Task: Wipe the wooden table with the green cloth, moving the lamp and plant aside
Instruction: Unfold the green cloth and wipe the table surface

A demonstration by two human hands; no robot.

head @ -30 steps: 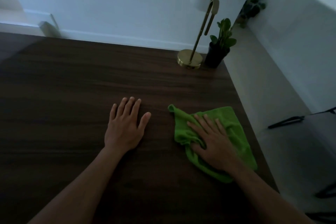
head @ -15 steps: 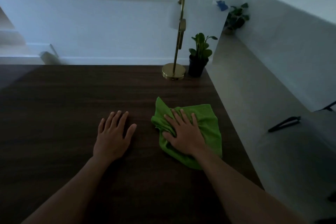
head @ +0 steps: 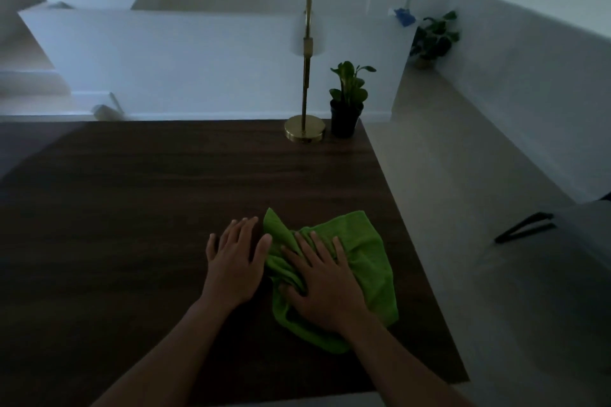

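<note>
The room is sitting in dim light, and the person is reaching both bare forearms in from the bottom of the frame over the wooden table (head: pixel 148 208), whose dark top is filling the left and centre of the view. The right hand (head: pixel 325 287) is lying flat on the green cloth (head: pixel 367 261), fingers straight and spread, pressing it down on the wood rather than gripping it. The cloth is bunching into folds beside the thumb and spreading smoother toward the right. It is lying just right of the frame's centre and a little below it, near the table's right edge but wholly on the wood. The left hand (head: pixel 236 266) is resting palm down on the bare table just left of the cloth, open and holding nothing, its fingers straight and its thumb right against the cloth's left edge. Higher in the frame, at the table's far right corner, the lamp (head: pixel 305 129) is standing upright on its round brass base, its thin stem rising in front of the white wall (head: pixel 182 59). The plant (head: pixel 347 99) is standing in its dark pot just right of that base, and both are well apart from the hands. In the upper right another leafy plant (head: pixel 433 38) is sitting by a corner of the pale floor (head: pixel 446 158)
</note>
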